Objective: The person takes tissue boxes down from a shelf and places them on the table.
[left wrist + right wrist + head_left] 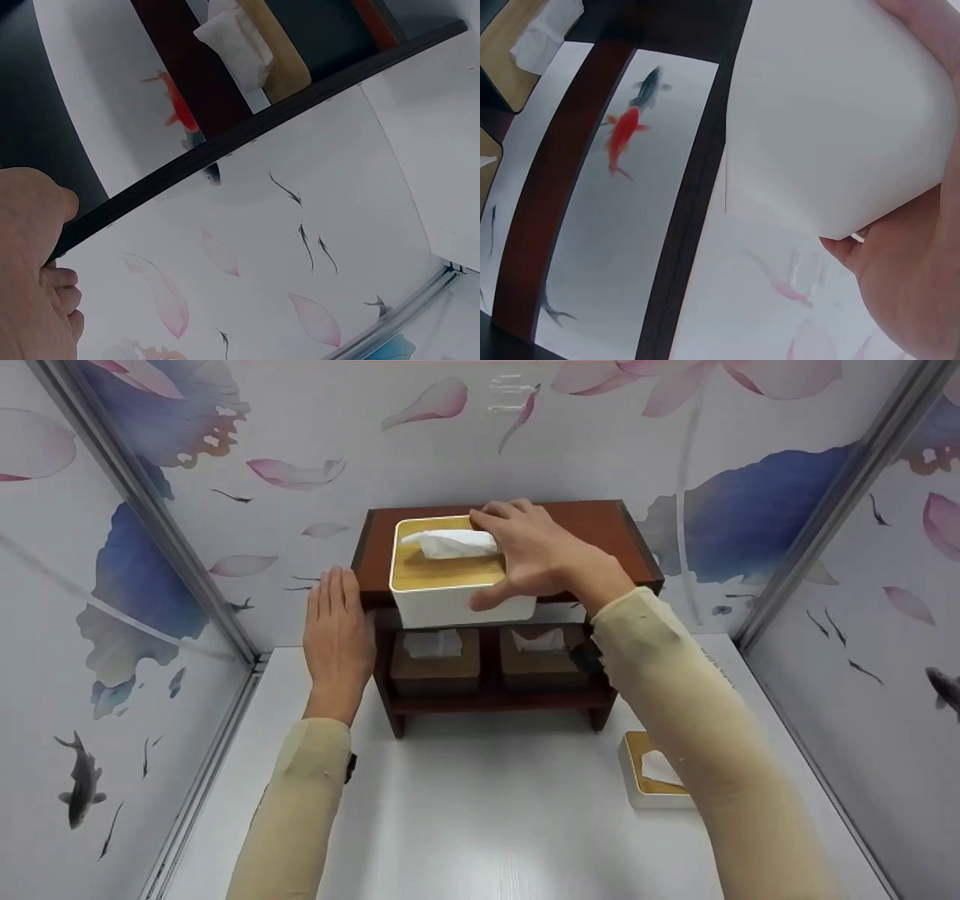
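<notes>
A white tissue box (465, 607) with a wood-coloured lid and a tissue sticking out is at the top left of a dark reddish-brown wooden shelf (585, 536). My right hand (544, 551) grips the box at its right end, thumb on the front and fingers over the far side. In the right wrist view, the box's white wall (840, 112) fills the space beside the palm. I cannot tell whether its base touches the shelf. My left hand (337, 637) holds the shelf's left side; in the left wrist view, thumb and fingers lie either side of the dark edge (172, 172).
Two tissue boxes, one on the left (435, 667) and one on the right (544, 660), stand on the lower level. Another white tissue box (637, 780) sits on the white table (465, 810), partly behind my right forearm. Printed panels (360, 450) enclose the back and sides.
</notes>
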The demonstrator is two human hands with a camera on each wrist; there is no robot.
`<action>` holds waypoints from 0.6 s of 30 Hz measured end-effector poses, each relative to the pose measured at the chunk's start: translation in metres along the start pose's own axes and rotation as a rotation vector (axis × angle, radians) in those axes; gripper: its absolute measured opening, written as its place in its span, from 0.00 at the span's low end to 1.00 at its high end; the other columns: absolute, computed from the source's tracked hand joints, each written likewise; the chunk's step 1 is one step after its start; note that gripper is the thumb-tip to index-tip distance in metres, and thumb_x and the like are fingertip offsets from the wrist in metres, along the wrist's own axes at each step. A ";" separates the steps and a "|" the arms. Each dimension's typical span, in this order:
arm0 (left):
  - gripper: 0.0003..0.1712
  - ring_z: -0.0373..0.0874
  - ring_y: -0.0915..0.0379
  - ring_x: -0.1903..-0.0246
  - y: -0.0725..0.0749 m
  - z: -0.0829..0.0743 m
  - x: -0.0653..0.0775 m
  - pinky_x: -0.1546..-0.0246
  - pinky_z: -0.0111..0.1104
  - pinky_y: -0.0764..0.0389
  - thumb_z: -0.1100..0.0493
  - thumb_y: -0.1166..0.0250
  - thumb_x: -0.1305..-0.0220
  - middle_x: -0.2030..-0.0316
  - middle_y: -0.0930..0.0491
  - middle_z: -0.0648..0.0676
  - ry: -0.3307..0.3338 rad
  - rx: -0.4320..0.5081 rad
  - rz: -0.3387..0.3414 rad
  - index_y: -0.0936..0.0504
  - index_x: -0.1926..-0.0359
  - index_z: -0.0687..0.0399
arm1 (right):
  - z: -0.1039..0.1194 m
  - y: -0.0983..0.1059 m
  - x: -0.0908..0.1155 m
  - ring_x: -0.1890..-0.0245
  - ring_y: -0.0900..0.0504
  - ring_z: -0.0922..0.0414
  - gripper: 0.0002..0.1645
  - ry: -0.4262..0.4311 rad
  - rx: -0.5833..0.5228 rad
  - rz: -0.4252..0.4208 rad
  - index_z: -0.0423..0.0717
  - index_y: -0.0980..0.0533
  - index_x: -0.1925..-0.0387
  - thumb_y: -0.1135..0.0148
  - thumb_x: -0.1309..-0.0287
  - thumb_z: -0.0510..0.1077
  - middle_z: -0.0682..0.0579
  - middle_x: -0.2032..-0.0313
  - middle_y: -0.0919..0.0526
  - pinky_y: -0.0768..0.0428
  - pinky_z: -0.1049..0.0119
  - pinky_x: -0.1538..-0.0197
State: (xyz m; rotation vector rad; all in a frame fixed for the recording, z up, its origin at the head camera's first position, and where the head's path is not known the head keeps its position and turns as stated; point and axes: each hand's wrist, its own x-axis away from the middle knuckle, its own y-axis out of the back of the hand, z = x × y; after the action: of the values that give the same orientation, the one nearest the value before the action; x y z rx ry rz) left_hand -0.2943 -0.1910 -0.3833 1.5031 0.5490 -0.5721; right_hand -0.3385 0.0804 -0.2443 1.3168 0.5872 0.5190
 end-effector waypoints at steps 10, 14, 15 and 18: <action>0.36 0.57 0.47 0.27 0.002 0.003 0.001 0.25 0.45 0.45 0.52 0.43 0.29 0.29 0.41 0.66 -0.005 -0.012 0.039 0.44 0.29 0.66 | 0.014 -0.002 0.031 0.31 0.43 0.48 0.71 0.128 0.026 -0.090 0.49 0.46 0.25 0.30 0.67 0.76 0.50 0.33 0.37 0.44 0.48 0.28; 0.37 0.57 0.51 0.25 0.005 0.002 0.001 0.24 0.45 0.48 0.52 0.44 0.28 0.26 0.45 0.65 0.001 -0.025 0.068 0.45 0.28 0.66 | 0.019 -0.006 0.046 0.32 0.42 0.47 0.71 0.193 0.049 -0.125 0.47 0.44 0.26 0.30 0.68 0.76 0.49 0.34 0.35 0.44 0.47 0.28; 0.37 0.56 0.52 0.25 0.006 0.002 0.000 0.23 0.45 0.49 0.52 0.44 0.28 0.26 0.46 0.65 0.002 -0.026 0.077 0.45 0.28 0.66 | 0.020 -0.008 0.050 0.32 0.41 0.47 0.71 0.205 0.053 -0.129 0.47 0.44 0.26 0.30 0.68 0.76 0.48 0.34 0.35 0.44 0.47 0.28; 0.37 0.56 0.54 0.24 0.007 0.000 -0.001 0.23 0.45 0.51 0.51 0.45 0.28 0.25 0.48 0.64 0.005 -0.015 0.093 0.46 0.28 0.66 | 0.023 -0.013 0.061 0.31 0.42 0.47 0.72 0.223 0.064 -0.134 0.47 0.44 0.26 0.31 0.69 0.76 0.48 0.33 0.36 0.45 0.48 0.27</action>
State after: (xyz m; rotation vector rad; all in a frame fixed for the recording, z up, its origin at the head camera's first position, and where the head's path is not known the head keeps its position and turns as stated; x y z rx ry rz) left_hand -0.2903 -0.1911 -0.3771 1.5077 0.4838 -0.4918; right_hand -0.2774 0.1014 -0.2602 1.2784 0.8766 0.5434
